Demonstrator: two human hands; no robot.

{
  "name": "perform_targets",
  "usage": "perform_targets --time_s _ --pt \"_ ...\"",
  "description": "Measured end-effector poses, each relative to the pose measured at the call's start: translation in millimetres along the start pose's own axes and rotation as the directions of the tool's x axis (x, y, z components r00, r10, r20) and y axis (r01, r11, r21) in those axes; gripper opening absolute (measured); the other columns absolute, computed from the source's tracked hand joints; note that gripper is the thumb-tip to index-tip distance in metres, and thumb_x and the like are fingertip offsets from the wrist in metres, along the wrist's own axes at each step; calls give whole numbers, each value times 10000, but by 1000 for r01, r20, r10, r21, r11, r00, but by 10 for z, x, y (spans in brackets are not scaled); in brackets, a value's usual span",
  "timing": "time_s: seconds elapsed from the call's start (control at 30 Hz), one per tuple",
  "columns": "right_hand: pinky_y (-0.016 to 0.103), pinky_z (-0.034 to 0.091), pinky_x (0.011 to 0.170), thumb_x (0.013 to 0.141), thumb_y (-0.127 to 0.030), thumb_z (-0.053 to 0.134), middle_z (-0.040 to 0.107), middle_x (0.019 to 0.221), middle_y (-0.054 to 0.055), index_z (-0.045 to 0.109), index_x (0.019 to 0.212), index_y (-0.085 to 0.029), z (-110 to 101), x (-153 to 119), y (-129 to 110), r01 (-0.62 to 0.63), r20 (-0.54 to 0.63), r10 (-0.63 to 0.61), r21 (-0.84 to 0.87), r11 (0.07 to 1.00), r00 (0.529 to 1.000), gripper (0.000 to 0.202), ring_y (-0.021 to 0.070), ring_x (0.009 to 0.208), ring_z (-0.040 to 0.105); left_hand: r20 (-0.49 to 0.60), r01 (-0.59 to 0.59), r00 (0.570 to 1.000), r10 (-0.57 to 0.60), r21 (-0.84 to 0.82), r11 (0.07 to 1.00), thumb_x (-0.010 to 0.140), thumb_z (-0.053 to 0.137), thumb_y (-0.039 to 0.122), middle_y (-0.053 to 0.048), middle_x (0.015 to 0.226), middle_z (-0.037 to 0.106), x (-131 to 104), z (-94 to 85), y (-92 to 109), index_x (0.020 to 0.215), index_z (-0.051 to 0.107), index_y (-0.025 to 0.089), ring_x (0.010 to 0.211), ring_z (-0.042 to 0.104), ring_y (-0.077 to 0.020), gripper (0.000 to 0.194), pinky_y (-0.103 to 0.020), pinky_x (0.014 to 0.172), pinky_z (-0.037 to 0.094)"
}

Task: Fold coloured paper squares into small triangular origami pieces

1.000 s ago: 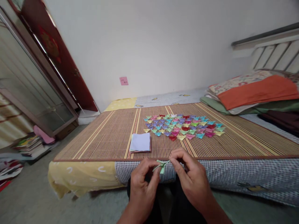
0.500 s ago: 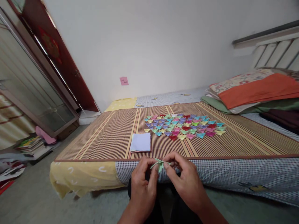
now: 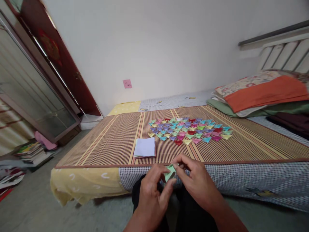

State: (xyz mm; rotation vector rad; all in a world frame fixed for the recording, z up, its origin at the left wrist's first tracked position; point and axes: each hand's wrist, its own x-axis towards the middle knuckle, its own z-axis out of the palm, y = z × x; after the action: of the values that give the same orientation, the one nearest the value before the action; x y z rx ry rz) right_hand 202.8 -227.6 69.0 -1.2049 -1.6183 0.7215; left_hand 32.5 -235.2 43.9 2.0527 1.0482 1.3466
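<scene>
Between my two hands, just in front of the bed's near edge, is a small light-green folded paper. My right hand pinches its right side between thumb and fingertips. The fingers of my left hand curl against its left side, with the thumb under its lower edge. Part of the paper is hidden behind my fingers. Beyond my hands, a stack of square paper sheets, pale lilac on top, lies on the mat. To its right, many small folded paper pieces in several colours sit in rows.
A striped bamboo mat covers the bed, over a checked and yellow sheet. Folded bedding is piled at the right, below a radiator. Magazines are stacked at the left. A pink note is on the wall.
The green paper has turned from edge-on with its points spread sideways to showing a broader face. My left hand has shifted right and its thumb has moved lower.
</scene>
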Motion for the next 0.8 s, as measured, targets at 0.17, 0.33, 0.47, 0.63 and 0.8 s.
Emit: perform_targets --time_s 0.17,0.33,0.47,0.63,0.8 --pt "253 408 590 968 -257 530 605 706 -20 637 819 -213 -80 26 6 2 142 2 -28 1000 990 189 155 641 543 66 360 931 -358 -317 878 985 621 380 -35 977 677 106 -105 12 1066 586 211 824 628 -154 191 -254 717 488" --pt "253 412 615 941 -209 577 636 740 -19 663 848 -210 -105 28 20 33 195 -24 -45 998 980 127 152 672 568 452 560 816 -359 -467 684 928 683 465 -4 779 636 215 -126 -22 1043 631 150 567 625 -104 339 -190 498 411" --pt "238 409 596 872 -117 612 609 707 -37 665 868 -205 -69 24 30 55 179 -45 -52 997 983 103 137 645 555 508 603 792 -339 -560 568 895 728 453 -12 735 655 156 -16 -84 1002 616 137 557 674 -126 352 -196 508 484" --pt "239 446 617 902 -154 630 631 735 -34 668 923 -211 7 31 89 58 120 -54 -30 998 991 72 138 662 579 429 588 808 -404 -631 507 889 744 411 -18 723 689 117 81 -111 962 602 143 560 707 -144 312 -221 553 549" --pt "253 446 610 944 -226 613 609 720 -20 612 807 -214 56 -35 109 146 -23 -148 -78 986 989 137 148 646 567 266 527 830 -490 -661 534 842 788 420 -23 750 718 169 55 -84 960 615 146 563 696 -136 346 -217 546 549"
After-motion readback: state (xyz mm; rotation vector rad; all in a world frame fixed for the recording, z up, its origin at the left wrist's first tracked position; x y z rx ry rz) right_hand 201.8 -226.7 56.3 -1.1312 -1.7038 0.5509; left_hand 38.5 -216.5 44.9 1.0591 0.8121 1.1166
